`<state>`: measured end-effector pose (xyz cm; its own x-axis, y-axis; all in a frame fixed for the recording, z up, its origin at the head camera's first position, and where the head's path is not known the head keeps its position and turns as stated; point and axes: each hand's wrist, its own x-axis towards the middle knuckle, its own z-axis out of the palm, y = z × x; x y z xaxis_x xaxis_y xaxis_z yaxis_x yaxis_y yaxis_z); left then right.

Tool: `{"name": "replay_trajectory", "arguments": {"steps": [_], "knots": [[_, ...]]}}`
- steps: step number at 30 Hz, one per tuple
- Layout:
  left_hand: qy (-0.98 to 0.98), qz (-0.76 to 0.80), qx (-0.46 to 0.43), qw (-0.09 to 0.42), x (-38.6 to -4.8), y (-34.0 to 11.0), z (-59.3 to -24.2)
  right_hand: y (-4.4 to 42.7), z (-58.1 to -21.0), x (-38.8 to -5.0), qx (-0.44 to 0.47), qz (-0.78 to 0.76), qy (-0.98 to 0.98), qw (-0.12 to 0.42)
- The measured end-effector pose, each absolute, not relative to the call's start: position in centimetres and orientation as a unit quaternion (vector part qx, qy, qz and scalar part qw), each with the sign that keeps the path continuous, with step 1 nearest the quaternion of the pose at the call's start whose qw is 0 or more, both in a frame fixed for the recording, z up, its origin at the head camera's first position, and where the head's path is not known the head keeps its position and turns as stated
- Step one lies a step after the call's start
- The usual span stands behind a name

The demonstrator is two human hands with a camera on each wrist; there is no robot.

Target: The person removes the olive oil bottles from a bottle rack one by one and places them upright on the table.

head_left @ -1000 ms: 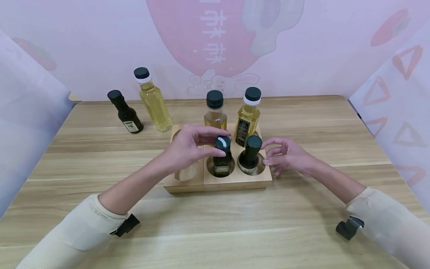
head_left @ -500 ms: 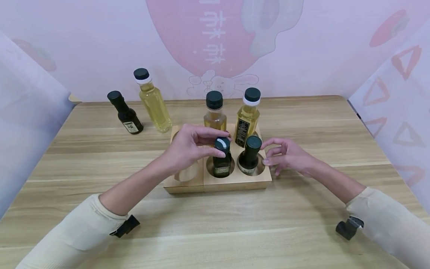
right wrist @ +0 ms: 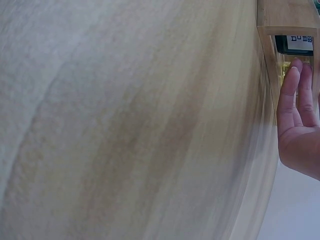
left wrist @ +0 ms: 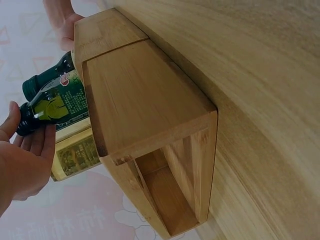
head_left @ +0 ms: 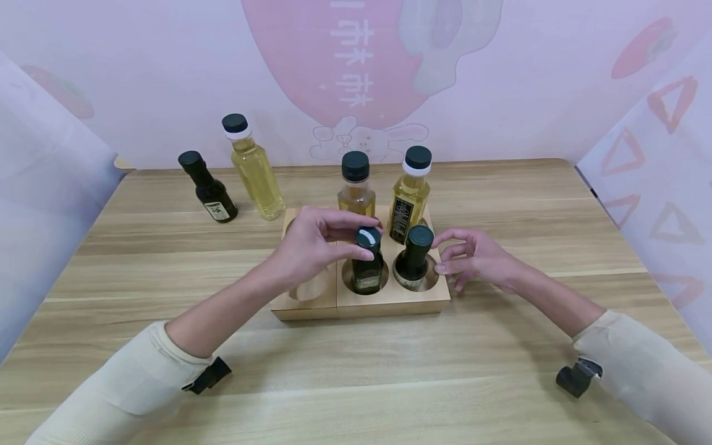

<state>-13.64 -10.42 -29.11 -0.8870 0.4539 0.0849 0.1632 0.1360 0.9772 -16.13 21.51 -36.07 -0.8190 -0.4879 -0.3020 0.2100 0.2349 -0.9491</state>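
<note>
Six bottles in all: four in a wooden rack (head_left: 392,308), two on the table (head_left: 356,377).

Left hand (head_left: 314,242): thumb and fingertips pinched about the capped neck of a green bottle (head_left: 367,272). Green bottle: black cap with white mark on top, green label, base in the front middle hole of the rack.

Right hand (head_left: 473,259): fingers relaxed, slightly bent, nothing grasped; fingertips at the right end of the rack, contact or slight gap unclear. Nearest item: a dark bottle (head_left: 414,262) in the front right hole, pale label low down.

Rack: pale wood, two blocks set side by side, round holes on top, hollow at the left end in the left wrist view.

Back row: amber bottle (head_left: 356,196), black cap, lower part hidden behind left hand; yellow bottle (head_left: 408,210), black cap, white collar, black label, in the back right hole.

On the table, left of the rack and farther back: small black bottle (head_left: 214,198) with cream label; just beside, tall bottle (head_left: 257,179) of pale yellow liquid.

Cream sleeves (head_left: 122,392) on both arms, one black device (head_left: 208,376) at each cuff. Beyond the table, a pale backdrop (head_left: 178,68) with pink shapes, rabbit drawings and white lettering.
</note>
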Motion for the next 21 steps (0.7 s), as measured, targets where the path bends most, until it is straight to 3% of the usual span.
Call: {"name": "replay_trajectory", "arguments": {"steps": [21], "knots": [[0.733,0.637,0.218,0.091,-13.57,-10.52,-28.94,21.49,-36.02,-16.10,-0.098,-0.609,0.733,0.286]]}}
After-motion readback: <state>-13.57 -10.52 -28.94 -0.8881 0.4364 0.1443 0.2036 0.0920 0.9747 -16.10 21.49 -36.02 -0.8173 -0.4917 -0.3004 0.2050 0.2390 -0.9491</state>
